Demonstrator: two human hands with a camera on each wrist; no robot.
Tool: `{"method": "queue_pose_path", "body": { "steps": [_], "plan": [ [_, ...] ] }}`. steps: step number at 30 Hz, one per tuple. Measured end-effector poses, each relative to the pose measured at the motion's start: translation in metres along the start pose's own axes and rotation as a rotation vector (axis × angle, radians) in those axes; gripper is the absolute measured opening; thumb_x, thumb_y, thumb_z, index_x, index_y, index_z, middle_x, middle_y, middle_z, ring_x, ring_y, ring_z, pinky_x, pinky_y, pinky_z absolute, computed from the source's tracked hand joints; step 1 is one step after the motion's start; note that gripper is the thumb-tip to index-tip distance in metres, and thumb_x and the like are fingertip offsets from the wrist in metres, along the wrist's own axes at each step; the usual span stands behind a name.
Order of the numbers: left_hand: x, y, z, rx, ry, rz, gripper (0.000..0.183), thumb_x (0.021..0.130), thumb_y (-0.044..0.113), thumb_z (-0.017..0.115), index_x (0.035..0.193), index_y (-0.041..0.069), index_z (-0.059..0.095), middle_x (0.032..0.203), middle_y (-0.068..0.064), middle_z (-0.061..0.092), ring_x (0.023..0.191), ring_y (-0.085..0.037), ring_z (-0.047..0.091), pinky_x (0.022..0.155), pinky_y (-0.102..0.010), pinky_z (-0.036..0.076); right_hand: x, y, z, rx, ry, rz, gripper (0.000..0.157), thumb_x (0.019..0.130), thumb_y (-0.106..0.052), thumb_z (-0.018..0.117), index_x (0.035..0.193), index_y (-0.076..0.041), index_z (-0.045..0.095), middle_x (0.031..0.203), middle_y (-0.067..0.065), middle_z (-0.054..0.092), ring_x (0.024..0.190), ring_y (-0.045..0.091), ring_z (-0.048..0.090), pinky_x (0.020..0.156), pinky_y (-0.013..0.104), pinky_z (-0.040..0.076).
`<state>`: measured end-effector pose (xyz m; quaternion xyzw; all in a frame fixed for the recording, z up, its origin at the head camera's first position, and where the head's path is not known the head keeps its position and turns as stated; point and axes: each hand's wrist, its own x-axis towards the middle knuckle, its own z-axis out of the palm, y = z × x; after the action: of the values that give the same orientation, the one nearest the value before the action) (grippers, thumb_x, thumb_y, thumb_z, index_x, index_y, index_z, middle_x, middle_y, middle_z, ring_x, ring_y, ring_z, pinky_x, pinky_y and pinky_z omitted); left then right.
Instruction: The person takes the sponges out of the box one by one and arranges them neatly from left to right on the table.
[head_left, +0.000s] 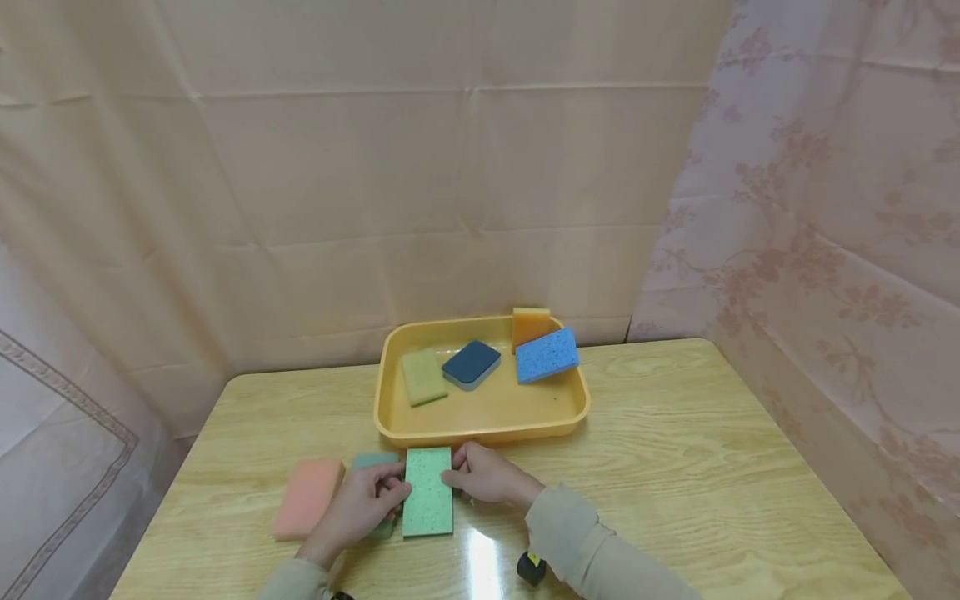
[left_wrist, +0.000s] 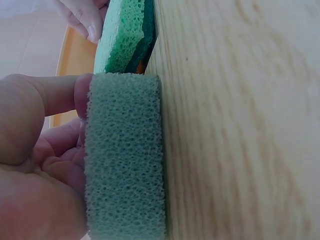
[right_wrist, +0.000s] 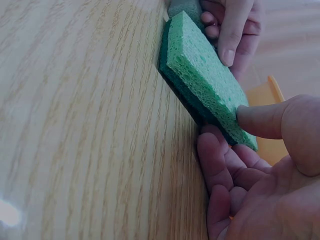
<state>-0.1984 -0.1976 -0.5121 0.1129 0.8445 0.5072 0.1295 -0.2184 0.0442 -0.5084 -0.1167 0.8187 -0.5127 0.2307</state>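
A light green sponge (head_left: 427,492) with a dark green scouring layer underneath lies in front of the tray, between both hands. My right hand (head_left: 491,477) pinches its right edge, thumb on top and curled fingers (right_wrist: 215,155) below. At its left edge, my left hand (head_left: 363,504) grips with the thumb over the top face, as the right wrist view shows. A teal porous sponge (left_wrist: 125,155) lies under and beside the left hand, which partly covers it in the head view. Left of that hand lies a pink sponge (head_left: 309,498).
Behind the hands stands a yellow tray (head_left: 480,437). It holds a yellow-green sponge (head_left: 423,377), a dark blue sponge (head_left: 472,364), a blue sponge (head_left: 547,356) leaning on the rim and an orange sponge (head_left: 530,325). The wooden table (head_left: 675,467) meets a curtain (head_left: 375,183) behind.
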Motion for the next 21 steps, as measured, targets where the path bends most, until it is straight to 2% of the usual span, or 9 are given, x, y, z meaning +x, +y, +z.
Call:
{"method": "queue_pose_path", "body": {
  "steps": [3,11,21],
  "plan": [
    [-0.0010,0.0010,-0.0001,-0.005,0.002,-0.005,0.048,0.099,0.013,0.068,0.134,-0.016,0.054,0.084,-0.004,0.064,0.063,-0.015,0.061,0.056,-0.027,0.054,-0.0005,0.0000,0.0002,0.006,-0.002,-0.008,0.020,0.100,-0.021,0.067,0.104,-0.004,0.055,0.086,0.007,0.061,0.066,0.015,0.055,0.057,0.029,0.047],
    [-0.0005,0.0018,0.0002,-0.022,0.003,-0.075,0.047,0.099,0.017,0.068,0.135,-0.010,0.055,0.084,-0.004,0.063,0.068,-0.018,0.062,0.057,-0.027,0.053,-0.0026,-0.0003,0.0014,0.019,0.004,0.001,0.024,0.099,-0.019,0.069,0.109,-0.003,0.054,0.082,0.008,0.062,0.064,0.017,0.056,0.058,0.029,0.047],
    [-0.0009,0.0019,0.0002,-0.031,0.010,-0.072,0.044,0.099,0.019,0.069,0.133,-0.007,0.058,0.084,-0.005,0.063,0.068,-0.019,0.062,0.057,-0.026,0.051,-0.0013,0.0003,0.0019,0.013,0.003,0.010,0.021,0.099,-0.018,0.068,0.107,-0.005,0.054,0.084,0.006,0.060,0.066,0.016,0.056,0.058,0.027,0.047]
  ]
}}
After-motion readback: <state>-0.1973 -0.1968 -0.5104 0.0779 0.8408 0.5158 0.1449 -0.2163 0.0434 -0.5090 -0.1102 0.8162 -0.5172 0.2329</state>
